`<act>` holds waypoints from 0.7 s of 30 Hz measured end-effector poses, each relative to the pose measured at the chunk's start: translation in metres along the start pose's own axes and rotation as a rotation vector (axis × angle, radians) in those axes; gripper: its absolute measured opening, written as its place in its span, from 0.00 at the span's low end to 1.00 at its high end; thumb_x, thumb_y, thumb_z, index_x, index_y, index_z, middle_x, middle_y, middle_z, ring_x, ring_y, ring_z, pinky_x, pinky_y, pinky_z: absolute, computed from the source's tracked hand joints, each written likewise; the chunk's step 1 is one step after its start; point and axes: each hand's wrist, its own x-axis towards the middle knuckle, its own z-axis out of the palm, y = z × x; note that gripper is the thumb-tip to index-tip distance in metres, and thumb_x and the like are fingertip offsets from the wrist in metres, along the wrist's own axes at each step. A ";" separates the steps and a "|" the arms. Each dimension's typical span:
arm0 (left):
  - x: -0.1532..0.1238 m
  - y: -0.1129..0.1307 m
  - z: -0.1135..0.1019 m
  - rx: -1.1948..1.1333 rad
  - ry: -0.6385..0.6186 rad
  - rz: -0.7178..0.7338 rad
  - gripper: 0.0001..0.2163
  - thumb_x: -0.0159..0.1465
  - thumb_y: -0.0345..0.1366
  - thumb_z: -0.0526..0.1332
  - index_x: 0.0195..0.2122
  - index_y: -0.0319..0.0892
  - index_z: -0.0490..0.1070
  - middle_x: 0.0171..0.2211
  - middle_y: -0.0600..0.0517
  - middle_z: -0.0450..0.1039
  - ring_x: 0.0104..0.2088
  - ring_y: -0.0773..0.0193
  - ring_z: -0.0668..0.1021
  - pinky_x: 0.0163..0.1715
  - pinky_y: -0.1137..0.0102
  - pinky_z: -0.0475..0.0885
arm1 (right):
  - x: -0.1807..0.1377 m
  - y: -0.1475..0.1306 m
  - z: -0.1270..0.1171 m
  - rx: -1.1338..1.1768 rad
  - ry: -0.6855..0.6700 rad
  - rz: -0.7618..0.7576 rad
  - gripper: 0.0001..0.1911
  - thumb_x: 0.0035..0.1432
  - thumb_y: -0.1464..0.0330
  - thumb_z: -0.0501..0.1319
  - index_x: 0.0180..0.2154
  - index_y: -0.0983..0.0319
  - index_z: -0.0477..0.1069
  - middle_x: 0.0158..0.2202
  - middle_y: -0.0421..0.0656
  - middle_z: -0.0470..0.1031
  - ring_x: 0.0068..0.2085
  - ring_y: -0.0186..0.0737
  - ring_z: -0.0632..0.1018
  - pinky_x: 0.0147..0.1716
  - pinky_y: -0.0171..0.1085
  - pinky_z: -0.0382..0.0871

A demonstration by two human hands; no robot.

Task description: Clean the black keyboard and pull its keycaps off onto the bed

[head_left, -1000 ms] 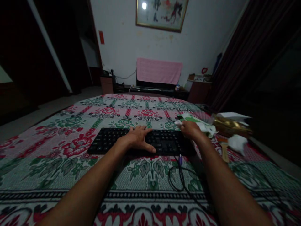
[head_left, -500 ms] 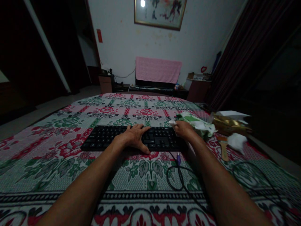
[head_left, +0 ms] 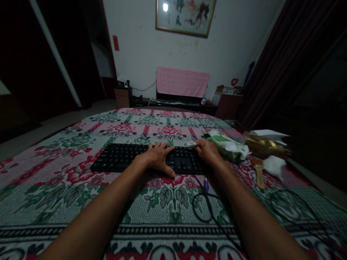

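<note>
A black keyboard (head_left: pixel 119 157) lies flat on the patterned cloth in front of me. My left hand (head_left: pixel 157 158) rests across its middle, fingers spread and thumb over the near edge. Above the keyboard's far right part is my right hand (head_left: pixel 207 151), its fingers pinched on a small white tissue (head_left: pixel 192 143). Most of that tissue is hidden by the hand. A green and white soft pack of tissues (head_left: pixel 227 145) lies just beyond my right wrist. The keyboard's cable (head_left: pixel 202 218) loops on the cloth, with a purple plug (head_left: pixel 206 185) near the keyboard's front edge.
To the right lie a brush (head_left: pixel 259 177) with a wooden handle, a crumpled white tissue (head_left: pixel 274 167) and a gold-coloured box (head_left: pixel 264 144). More black cable curls at the right. A floral cloth (head_left: pixel 81 195) covers the table. Beyond it, a pink towel (head_left: pixel 183 81) hangs over a dark screen.
My right hand has slid a little to the left with the tissue, along the keyboard's far edge. My left hand stays spread on the keyboard. The view has shifted slightly.
</note>
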 end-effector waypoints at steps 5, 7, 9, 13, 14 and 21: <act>-0.001 0.004 0.004 -0.014 0.041 0.020 0.53 0.38 0.67 0.57 0.63 0.51 0.42 0.64 0.43 0.42 0.62 0.43 0.48 0.57 0.43 0.42 | 0.001 0.004 0.002 0.017 0.148 0.046 0.13 0.52 0.75 0.52 0.40 0.64 0.69 0.34 0.46 0.74 0.34 0.38 0.73 0.34 0.32 0.60; -0.001 0.003 0.005 -0.011 0.045 0.014 0.52 0.39 0.66 0.57 0.63 0.50 0.42 0.64 0.44 0.42 0.62 0.43 0.48 0.57 0.44 0.42 | 0.003 0.006 0.001 0.015 0.139 0.041 0.12 0.51 0.76 0.52 0.37 0.63 0.71 0.34 0.45 0.74 0.35 0.38 0.72 0.35 0.32 0.60; -0.001 0.002 0.005 -0.007 0.045 0.013 0.52 0.39 0.65 0.58 0.63 0.50 0.43 0.64 0.44 0.43 0.62 0.43 0.48 0.57 0.45 0.43 | 0.003 0.006 0.001 0.008 0.115 0.036 0.12 0.51 0.75 0.52 0.36 0.63 0.72 0.35 0.46 0.74 0.37 0.38 0.72 0.38 0.32 0.60; 0.000 0.002 0.005 -0.003 0.048 0.009 0.51 0.39 0.65 0.58 0.63 0.51 0.43 0.64 0.44 0.43 0.61 0.43 0.50 0.57 0.45 0.44 | 0.003 -0.002 0.002 0.044 0.052 -0.019 0.15 0.54 0.74 0.51 0.40 0.64 0.73 0.39 0.46 0.74 0.41 0.37 0.72 0.43 0.31 0.60; 0.000 0.002 0.005 -0.004 0.047 0.008 0.51 0.39 0.65 0.58 0.63 0.51 0.43 0.64 0.44 0.43 0.61 0.43 0.50 0.57 0.45 0.44 | 0.002 -0.005 0.003 0.056 0.030 -0.051 0.15 0.55 0.74 0.51 0.41 0.63 0.73 0.40 0.45 0.73 0.42 0.37 0.72 0.44 0.31 0.60; -0.001 0.001 0.006 0.001 0.041 0.012 0.52 0.39 0.66 0.57 0.63 0.50 0.42 0.64 0.44 0.42 0.62 0.42 0.49 0.57 0.46 0.42 | -0.001 -0.010 0.005 0.036 -0.075 -0.130 0.16 0.55 0.76 0.50 0.40 0.62 0.74 0.40 0.46 0.72 0.42 0.37 0.71 0.42 0.31 0.60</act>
